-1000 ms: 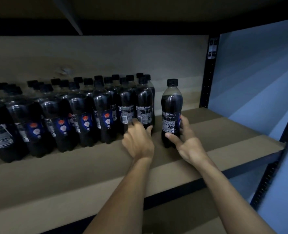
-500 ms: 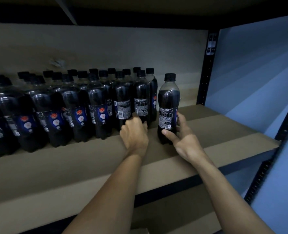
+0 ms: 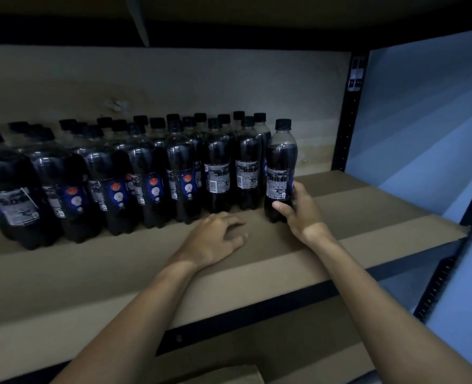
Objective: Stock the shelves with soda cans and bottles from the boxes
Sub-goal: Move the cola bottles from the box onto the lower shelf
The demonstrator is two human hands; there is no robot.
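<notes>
- The right hand (image 3: 301,214) grips a clear plastic bottle of dark soda with a black cap (image 3: 280,173). The thumb crosses the bottle's lower front and the fingers curl round its far side.
- That bottle stands upright on the brown board shelf (image 3: 367,206), just beside the right end of the massed dark soda bottles (image 3: 182,173). Whether it touches its neighbour cannot be told.
- The left hand (image 3: 215,239) rests palm-down on the shelf in front of the row, with its fingers loosely curled and holding nothing.
- To the right of the held bottle, bare board runs to the shelf's right edge, where the black perforated metal upright (image 3: 345,120) stands at the rear corner.
- A wide bare strip lies between the bottles and the shelf's front edge, with the dark metal rail (image 3: 257,309) beneath it.
- The dark underside of the upper shelf (image 3: 229,23) is well above the caps.
- Counts: two hands and one held bottle. The front row shows seven bottles before the frame cuts it off at the left. The rows behind overlap too much to count.
</notes>
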